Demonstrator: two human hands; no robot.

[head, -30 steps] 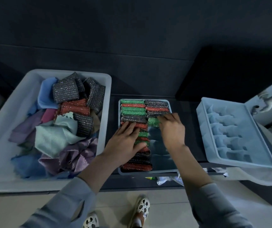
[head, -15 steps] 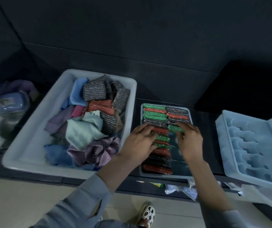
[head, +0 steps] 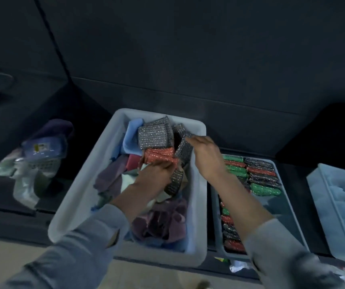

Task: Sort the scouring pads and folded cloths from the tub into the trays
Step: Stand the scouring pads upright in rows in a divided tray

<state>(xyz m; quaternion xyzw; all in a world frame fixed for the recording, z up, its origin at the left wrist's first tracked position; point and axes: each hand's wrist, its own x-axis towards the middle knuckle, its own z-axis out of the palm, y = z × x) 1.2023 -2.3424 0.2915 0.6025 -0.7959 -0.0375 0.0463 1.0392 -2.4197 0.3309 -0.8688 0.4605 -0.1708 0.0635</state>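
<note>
A white tub (head: 79, 197) holds loose cloths, blue (head: 132, 134) and purple (head: 163, 222), with scouring pads on top: a silver pad (head: 152, 136), a red pad (head: 159, 155) and another silver pad (head: 183, 151) standing on edge. My left hand (head: 157, 174) is inside the tub, its fingers curled over the red pad's lower edge. My right hand (head: 205, 155) reaches over the tub's right rim, fingers stretched out and touching the upright silver pad. To the right, the grey tray (head: 288, 205) carries rows of green, red and silver pads (head: 259, 174). The frame is motion-blurred.
A light-blue moulded tray (head: 334, 195) stands at the far right. Left of the tub sits a basket with bags and cloths (head: 42, 151). Dark panels rise behind everything. Pale floor and scraps of wrapping (head: 236, 268) lie along the near edge.
Both hands left the tray of pads and moved left into the tub. My head turned left, so the tub sits in the middle of the view.
</note>
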